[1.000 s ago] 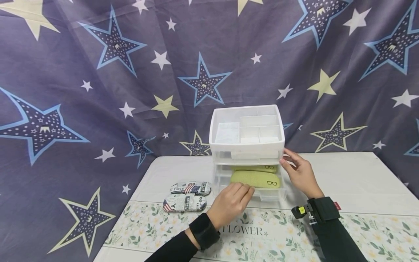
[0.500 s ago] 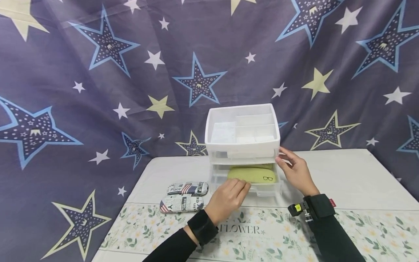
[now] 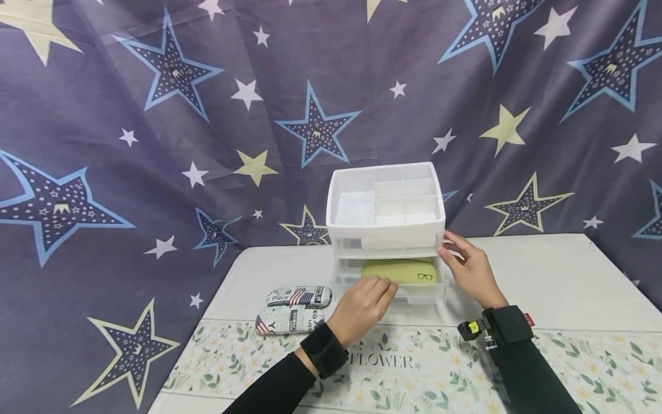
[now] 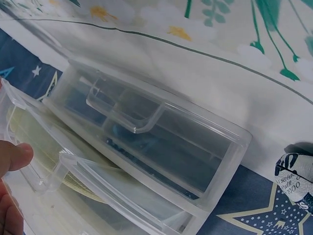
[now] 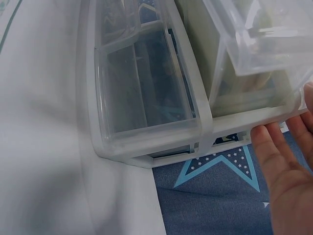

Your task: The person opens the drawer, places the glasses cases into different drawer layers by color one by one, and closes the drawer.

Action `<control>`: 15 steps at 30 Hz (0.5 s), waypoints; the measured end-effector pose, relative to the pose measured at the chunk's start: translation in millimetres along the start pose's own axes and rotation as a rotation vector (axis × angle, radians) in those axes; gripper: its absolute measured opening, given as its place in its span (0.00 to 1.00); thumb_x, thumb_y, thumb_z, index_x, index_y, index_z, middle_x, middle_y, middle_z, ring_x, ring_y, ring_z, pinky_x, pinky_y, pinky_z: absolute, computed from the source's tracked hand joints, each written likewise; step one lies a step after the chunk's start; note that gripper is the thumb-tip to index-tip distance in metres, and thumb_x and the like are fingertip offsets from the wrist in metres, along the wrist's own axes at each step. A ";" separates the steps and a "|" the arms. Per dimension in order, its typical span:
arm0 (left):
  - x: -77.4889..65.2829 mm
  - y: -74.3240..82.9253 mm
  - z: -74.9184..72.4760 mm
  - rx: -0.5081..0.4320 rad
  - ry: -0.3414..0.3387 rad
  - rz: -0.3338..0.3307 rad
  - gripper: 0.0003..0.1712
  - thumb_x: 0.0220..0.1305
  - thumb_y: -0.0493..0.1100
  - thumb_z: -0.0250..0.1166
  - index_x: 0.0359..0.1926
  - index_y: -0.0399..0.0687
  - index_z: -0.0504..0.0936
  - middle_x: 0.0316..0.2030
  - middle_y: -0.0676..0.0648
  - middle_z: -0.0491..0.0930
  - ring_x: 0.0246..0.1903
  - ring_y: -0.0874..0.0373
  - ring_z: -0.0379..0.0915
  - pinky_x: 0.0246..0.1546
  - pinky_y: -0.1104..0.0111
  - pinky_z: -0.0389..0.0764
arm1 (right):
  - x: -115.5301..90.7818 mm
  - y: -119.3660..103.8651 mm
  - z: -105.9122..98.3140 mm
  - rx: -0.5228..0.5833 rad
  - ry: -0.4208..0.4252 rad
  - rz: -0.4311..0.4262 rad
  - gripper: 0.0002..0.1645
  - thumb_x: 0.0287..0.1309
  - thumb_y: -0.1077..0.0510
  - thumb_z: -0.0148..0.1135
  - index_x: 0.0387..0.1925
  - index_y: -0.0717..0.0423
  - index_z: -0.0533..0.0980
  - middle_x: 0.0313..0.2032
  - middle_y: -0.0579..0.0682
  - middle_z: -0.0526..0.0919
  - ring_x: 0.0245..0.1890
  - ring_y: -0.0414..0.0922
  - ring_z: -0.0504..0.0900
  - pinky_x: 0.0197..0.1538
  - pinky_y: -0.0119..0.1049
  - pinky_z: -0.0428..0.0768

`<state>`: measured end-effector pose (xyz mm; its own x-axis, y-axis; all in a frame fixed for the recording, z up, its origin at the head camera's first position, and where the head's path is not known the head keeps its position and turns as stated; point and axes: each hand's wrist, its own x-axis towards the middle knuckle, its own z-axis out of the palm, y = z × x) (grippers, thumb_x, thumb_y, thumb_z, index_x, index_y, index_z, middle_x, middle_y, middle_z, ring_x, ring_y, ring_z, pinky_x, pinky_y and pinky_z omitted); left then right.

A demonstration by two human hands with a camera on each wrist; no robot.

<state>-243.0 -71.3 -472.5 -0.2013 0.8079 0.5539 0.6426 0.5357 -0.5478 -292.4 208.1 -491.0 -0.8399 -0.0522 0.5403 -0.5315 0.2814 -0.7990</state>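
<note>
A white drawer unit [image 3: 385,229] with clear drawers stands on the table. Its middle drawer [image 3: 421,292] is partly pulled out and holds a green glasses case [image 3: 400,270] printed with a spectacles outline. My left hand [image 3: 362,307] has its fingers curled at the drawer's front; in the left wrist view its thumb [image 4: 20,155] lies against the clear front panel. My right hand [image 3: 473,273] rests on the unit's right side, with nearly straight fingers [image 5: 274,152] along the frame and the thumb near the front edge.
Two newsprint-patterned glasses cases [image 3: 292,319] lie left of the unit. The unit's top tray [image 3: 405,198] has compartments. A closed clear drawer [image 5: 146,88] sits below the pulled-out one. A floral cloth strip [image 3: 398,368] crosses the table's front; a starry curtain [image 3: 310,69] hangs behind.
The middle drawer has slid partway back into the unit, with my left hand moving along at its front. The rear green case has gone out of sight. My right hand stays on the unit's side.
</note>
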 end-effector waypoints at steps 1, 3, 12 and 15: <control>0.4 -0.9 1.0 -0.004 0.000 0.000 0.17 0.62 0.32 0.69 0.53 0.38 0.85 0.46 0.46 0.84 0.45 0.56 0.79 0.52 0.71 0.82 | 0.8 0.5 -0.3 0.000 0.000 0.000 0.30 0.73 0.62 0.60 0.73 0.62 0.67 0.67 0.64 0.73 0.57 0.36 0.78 0.55 0.17 0.77; 1.1 -2.9 3.0 0.001 0.002 0.005 0.17 0.62 0.32 0.68 0.53 0.38 0.85 0.46 0.46 0.84 0.45 0.57 0.79 0.52 0.71 0.82 | 2.0 0.5 -0.6 0.003 0.006 0.004 0.30 0.74 0.61 0.60 0.72 0.62 0.68 0.67 0.63 0.74 0.56 0.32 0.78 0.55 0.18 0.77; 1.0 -9.4 13.3 0.031 0.057 0.041 0.14 0.68 0.31 0.59 0.50 0.37 0.86 0.44 0.46 0.84 0.43 0.57 0.78 0.50 0.71 0.82 | 2.3 1.3 0.6 0.003 0.012 0.009 0.30 0.73 0.61 0.60 0.72 0.63 0.68 0.66 0.64 0.74 0.54 0.25 0.76 0.54 0.18 0.77; 2.3 -10.6 14.8 0.030 0.073 0.040 0.14 0.68 0.31 0.59 0.50 0.37 0.86 0.43 0.46 0.83 0.43 0.56 0.78 0.51 0.70 0.82 | 2.2 1.8 0.4 0.001 0.014 0.013 0.30 0.73 0.61 0.60 0.72 0.63 0.68 0.67 0.64 0.74 0.54 0.27 0.76 0.54 0.17 0.77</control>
<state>-261.2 -71.5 -474.7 -0.1209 0.8094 0.5747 0.6265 0.5113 -0.5883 -295.2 208.1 -491.4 -0.8451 -0.0350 0.5335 -0.5206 0.2812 -0.8062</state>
